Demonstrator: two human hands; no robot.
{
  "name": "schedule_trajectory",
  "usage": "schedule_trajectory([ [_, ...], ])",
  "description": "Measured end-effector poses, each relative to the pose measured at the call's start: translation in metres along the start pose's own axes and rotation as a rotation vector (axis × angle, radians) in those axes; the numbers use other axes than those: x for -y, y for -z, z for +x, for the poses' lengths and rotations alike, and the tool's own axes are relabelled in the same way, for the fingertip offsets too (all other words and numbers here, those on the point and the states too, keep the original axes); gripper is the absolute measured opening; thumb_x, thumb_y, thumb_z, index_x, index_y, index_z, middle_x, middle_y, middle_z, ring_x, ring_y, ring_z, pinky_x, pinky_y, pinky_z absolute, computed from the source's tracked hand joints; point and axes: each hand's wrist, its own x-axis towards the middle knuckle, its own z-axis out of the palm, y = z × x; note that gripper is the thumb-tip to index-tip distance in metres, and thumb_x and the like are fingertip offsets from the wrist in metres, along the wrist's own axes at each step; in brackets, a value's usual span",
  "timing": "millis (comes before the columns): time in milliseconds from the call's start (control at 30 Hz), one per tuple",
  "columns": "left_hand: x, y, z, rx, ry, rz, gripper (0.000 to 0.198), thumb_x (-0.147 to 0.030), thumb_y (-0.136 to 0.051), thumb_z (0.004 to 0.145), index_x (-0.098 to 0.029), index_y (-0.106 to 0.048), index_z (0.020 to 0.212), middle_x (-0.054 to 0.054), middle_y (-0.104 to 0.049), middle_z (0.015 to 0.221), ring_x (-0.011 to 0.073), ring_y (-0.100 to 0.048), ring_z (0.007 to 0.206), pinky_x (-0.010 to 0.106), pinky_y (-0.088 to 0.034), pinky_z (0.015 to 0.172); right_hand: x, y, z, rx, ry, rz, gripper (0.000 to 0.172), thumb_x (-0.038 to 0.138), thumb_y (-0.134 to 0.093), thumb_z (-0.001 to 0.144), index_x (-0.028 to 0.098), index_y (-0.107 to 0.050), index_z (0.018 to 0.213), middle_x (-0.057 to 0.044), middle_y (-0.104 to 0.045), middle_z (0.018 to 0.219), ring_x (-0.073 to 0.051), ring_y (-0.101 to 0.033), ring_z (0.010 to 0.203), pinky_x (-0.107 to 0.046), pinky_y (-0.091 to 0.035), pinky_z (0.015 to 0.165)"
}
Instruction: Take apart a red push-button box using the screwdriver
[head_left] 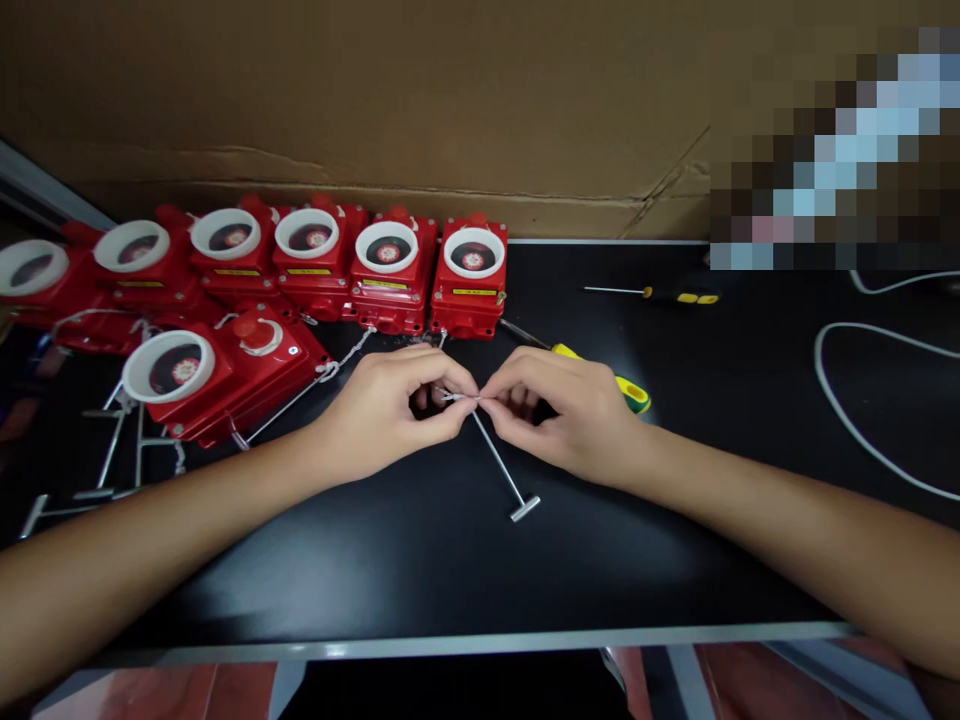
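Note:
My left hand [394, 400] and my right hand [559, 405] meet at the middle of the black table [420, 570], fingertips pinched together on a thin white string [454, 396] at the top end of a small metal T-shaped hammer [501, 466]. The hammer's shaft slants down and right, its cross-head resting on the table. Both hands are closed. A red alarm box [471, 275] stands just behind my hands, and a string runs from it toward my fingers.
A row of several red boxes [307, 255] lines the back left; one more [217, 370] lies tilted in front. Loose metal hammers [112, 450] lie at left. A yellow-handled screwdriver [600, 372] sits behind my right hand, another [652, 293] farther back. White cable [847, 400] loops at right. Cardboard wall behind.

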Motion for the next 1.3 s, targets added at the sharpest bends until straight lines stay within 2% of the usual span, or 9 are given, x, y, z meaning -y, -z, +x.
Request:
schedule_trajectory([
  [167,-0.0036,0.0003,0.0028,0.032,-0.031,0.027,0.007,-0.026,-0.079,0.105,-0.02,-0.082,0.103,-0.003,-0.072,0.084,0.0104,-0.056,0.066,0.023,-0.046,0.065,0.0021,-0.0007,0.003,-0.009,0.031,0.001,0.012,0.007,-0.066,0.108,0.019,-0.068,0.107,0.001,-0.067,0.088,-0.01,-0.063,0.073,-0.021,-0.053,0.066],
  [267,-0.0047,0.0003,0.0042,0.044,-0.047,0.039,0.007,-0.022,-0.075,0.106,-0.02,-0.08,0.1,-0.004,-0.07,0.085,0.0095,-0.049,0.062,0.023,-0.041,0.061,0.0016,-0.0031,0.004,-0.008,0.047,0.023,0.013,0.005,-0.066,0.105,0.018,-0.067,0.105,0.001,-0.065,0.089,-0.009,-0.062,0.075,-0.02,-0.051,0.066],
  [400,-0.0048,-0.0006,0.0042,0.048,-0.082,0.064,0.008,-0.018,-0.071,0.104,-0.02,-0.077,0.1,-0.004,-0.07,0.086,0.0093,-0.047,0.061,0.024,-0.04,0.06,0.0,-0.0032,0.0047,0.009,0.036,0.07,0.014,0.004,-0.068,0.103,0.018,-0.066,0.102,0.002,-0.061,0.089,-0.008,-0.059,0.075,-0.02,-0.049,0.066],
  [633,-0.0042,-0.0011,0.0039,0.019,-0.073,0.068,0.007,-0.018,-0.071,0.102,-0.021,-0.078,0.101,-0.005,-0.071,0.084,0.0079,-0.044,0.058,0.024,-0.037,0.058,0.0,0.0027,0.0079,0.004,-0.073,0.23,0.017,0.003,-0.07,0.097,0.019,-0.064,0.095,0.004,-0.058,0.086,-0.006,-0.053,0.07,-0.018,-0.042,0.061],
  [767,-0.0052,-0.0004,0.0049,0.0,-0.054,0.054,0.008,-0.017,-0.071,0.101,-0.02,-0.078,0.1,-0.006,-0.07,0.082,0.007,-0.042,0.057,0.023,-0.034,0.055,0.0005,0.0049,0.0073,0.022,-0.151,0.278,0.018,0.004,-0.068,0.094,0.02,-0.059,0.092,0.003,-0.059,0.085,-0.007,-0.054,0.07,-0.018,-0.045,0.061],
  [1000,-0.0071,-0.0003,0.0039,-0.013,-0.004,0.04,0.007,-0.02,-0.071,0.099,-0.02,-0.078,0.098,-0.006,-0.069,0.078,0.0073,-0.044,0.056,0.023,-0.033,0.055,0.0009,0.0059,0.0042,0.065,-0.227,0.318,0.01,0.014,-0.068,0.105,0.019,-0.064,0.113,0.002,-0.066,0.091,-0.007,-0.061,0.068,-0.017,-0.053,0.059],
  [1100,-0.0063,-0.001,0.0034,-0.017,-0.017,0.028,0.005,-0.019,-0.072,0.098,-0.02,-0.076,0.098,-0.007,-0.068,0.078,0.0069,-0.042,0.056,0.023,-0.034,0.055,-0.0005,0.0049,0.0044,0.059,-0.195,0.279,0.004,0.015,-0.071,0.108,0.018,-0.069,0.108,0.001,-0.068,0.092,-0.007,-0.063,0.071,-0.015,-0.054,0.062],
  [1300,-0.0047,-0.002,0.0025,-0.016,-0.047,0.043,0.003,-0.018,-0.075,0.1,-0.02,-0.076,0.099,-0.009,-0.065,0.075,0.0063,-0.039,0.054,0.022,-0.034,0.055,-0.0005,0.0035,0.0053,0.058,-0.163,0.216,0.008,0.01,-0.072,0.106,0.017,-0.07,0.102,0.002,-0.066,0.088,-0.006,-0.06,0.069,-0.016,-0.051,0.063],
])
